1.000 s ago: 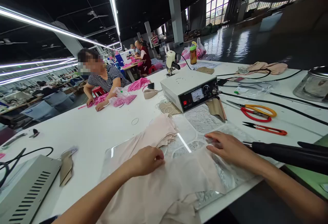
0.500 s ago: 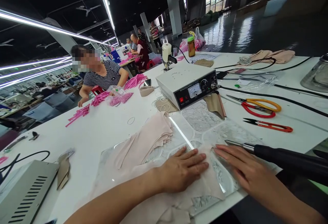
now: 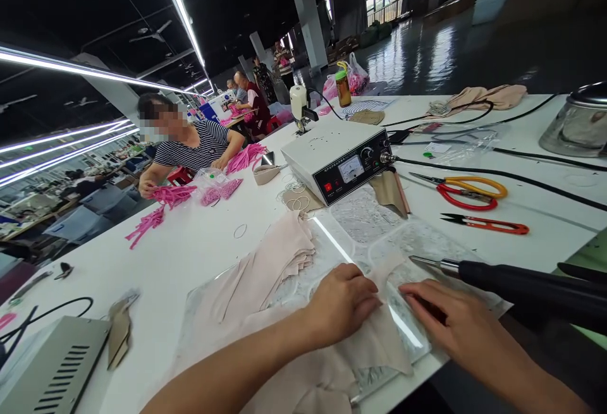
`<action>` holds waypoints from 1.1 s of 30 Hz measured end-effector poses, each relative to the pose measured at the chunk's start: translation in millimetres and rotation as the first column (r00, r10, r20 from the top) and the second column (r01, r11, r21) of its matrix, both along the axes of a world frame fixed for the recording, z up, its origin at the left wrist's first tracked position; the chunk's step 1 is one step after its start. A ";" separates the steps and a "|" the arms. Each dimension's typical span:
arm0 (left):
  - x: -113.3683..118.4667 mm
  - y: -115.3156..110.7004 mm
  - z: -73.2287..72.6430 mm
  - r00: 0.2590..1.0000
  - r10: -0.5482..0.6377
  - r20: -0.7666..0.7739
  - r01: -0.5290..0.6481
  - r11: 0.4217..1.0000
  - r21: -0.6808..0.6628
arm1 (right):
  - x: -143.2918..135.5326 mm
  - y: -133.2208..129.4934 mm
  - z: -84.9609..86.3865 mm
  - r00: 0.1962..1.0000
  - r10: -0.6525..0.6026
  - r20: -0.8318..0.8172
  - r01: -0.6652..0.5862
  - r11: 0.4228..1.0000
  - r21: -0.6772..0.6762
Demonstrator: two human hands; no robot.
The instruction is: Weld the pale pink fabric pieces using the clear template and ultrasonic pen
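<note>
My left hand [image 3: 344,303] rests on a thin pale pink fabric piece [image 3: 386,338], its fingers curled closed and pinching the cloth. The fabric lies on a clear glass-like plate [image 3: 417,354]. To the right of the cloth, my right hand [image 3: 458,316] is over the plate, fingers loosely bent and apart, with nothing visible in them. Just beyond that hand lies a black-handled pen-like tool [image 3: 502,281] with a pointed metal tip, not gripped. A fanned stack of pale pink fabric pieces [image 3: 279,262] sits on the plate's far left part.
Behind the plate stands a grey control box [image 3: 336,155] with a dial. Red-and-yellow-handled scissors [image 3: 474,193] and orange thread snips [image 3: 493,224] lie at right. Another vented box [image 3: 57,363] is at front left. Across the table, a person [image 3: 194,142] handles pink strips [image 3: 173,194].
My left hand has gone from lying flat to curled on the cloth. My right fingers have bent slightly. The fabric's far end has narrowed and shifted. The view has turned a little.
</note>
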State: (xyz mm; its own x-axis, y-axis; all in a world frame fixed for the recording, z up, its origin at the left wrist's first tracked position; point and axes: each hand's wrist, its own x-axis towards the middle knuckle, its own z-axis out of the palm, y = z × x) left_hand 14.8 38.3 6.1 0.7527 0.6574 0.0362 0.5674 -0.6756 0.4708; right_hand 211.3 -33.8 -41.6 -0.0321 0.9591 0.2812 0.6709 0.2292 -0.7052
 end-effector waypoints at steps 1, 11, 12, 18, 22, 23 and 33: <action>5.7 0.7 -1.9 0.999 0.038 -0.024 -0.039 0.998 -0.044 | 0.4 1.3 3.6 1.000 0.015 -0.010 -0.016 0.997 -0.073; 15.7 -1.4 -9.2 0.990 0.131 0.043 -0.122 0.978 -0.166 | -3.3 21.5 16.0 0.949 0.018 -0.316 -0.204 0.797 -0.568; 14.7 -1.8 -9.0 0.987 0.148 0.070 -0.133 0.974 -0.183 | -4.5 22.6 18.5 0.927 -0.004 -0.375 -0.247 0.748 -0.617; 9.9 -3.9 -9.9 0.956 0.229 0.183 -0.176 0.948 -0.264 | -11.6 28.0 33.8 0.815 -0.147 -0.561 -0.356 0.637 -0.684; 7.3 -5.0 -12.4 0.954 0.207 0.215 -0.150 0.955 -0.256 | -16.7 28.7 33.4 0.800 -0.192 -0.568 -0.331 0.648 -0.685; 6.7 -5.2 -12.8 0.955 0.199 0.219 -0.141 0.957 -0.253 | -18.0 28.7 32.9 0.805 -0.191 -0.562 -0.327 0.648 -0.688; 5.3 -4.9 -15.3 0.944 0.162 0.287 -0.093 0.966 -0.240 | -26.5 30.7 33.3 0.825 -0.230 -0.516 -0.257 0.660 -0.706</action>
State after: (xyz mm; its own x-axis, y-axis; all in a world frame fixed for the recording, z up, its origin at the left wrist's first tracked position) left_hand 20.1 33.3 -9.3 0.6384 0.7642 0.0917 0.4495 -0.4669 0.7616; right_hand 184.8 -3.1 -8.3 -0.1320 0.8415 -0.5239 0.1395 -0.5075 -0.8503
